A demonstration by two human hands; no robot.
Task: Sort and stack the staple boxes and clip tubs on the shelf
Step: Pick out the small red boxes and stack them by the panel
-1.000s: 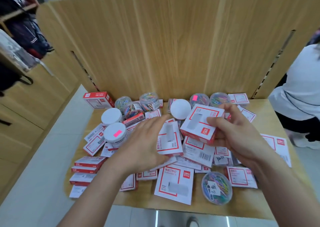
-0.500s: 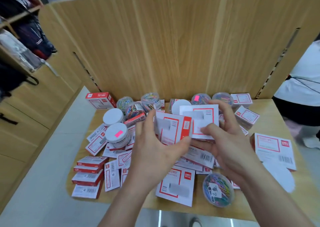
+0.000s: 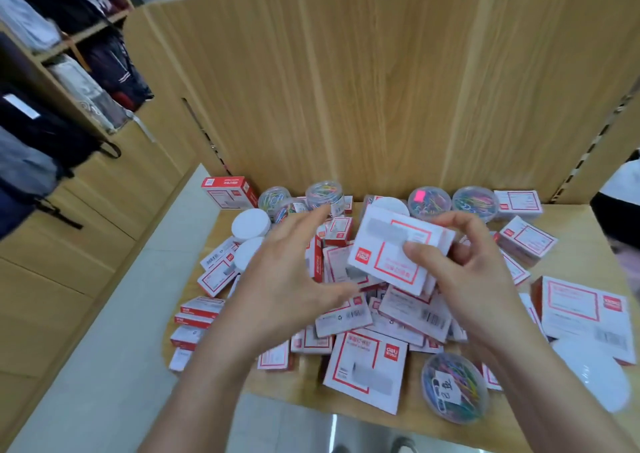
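Both staple boxes [image 3: 384, 248] now sit together in the right hand [image 3: 474, 279], where half a second ago each of the hands carried one. The left hand [image 3: 291, 279] has let go and hangs just beside the pair, fingers straight and spread, holding nothing. Its thumb points at the lower edge of the pair, and I cannot tell whether it touches. The right hand pinches the pair, thumb across the printed top face and fingers curled round the far side, lifted above the pile and tilted. That reads as the start of a stack of like boxes, so the sorting looks barely begun: under and in front of the hands, loose boxes [image 3: 415, 310] litter the shelf [image 3: 581, 241] at all angles. The held pair is flat, white with red borders, its edges not quite flush. Beyond the hands, clip tubs [image 3: 429, 199] stand along the back panel [image 3: 381, 89], and one more tub [image 3: 453, 387] lies near the right wrist
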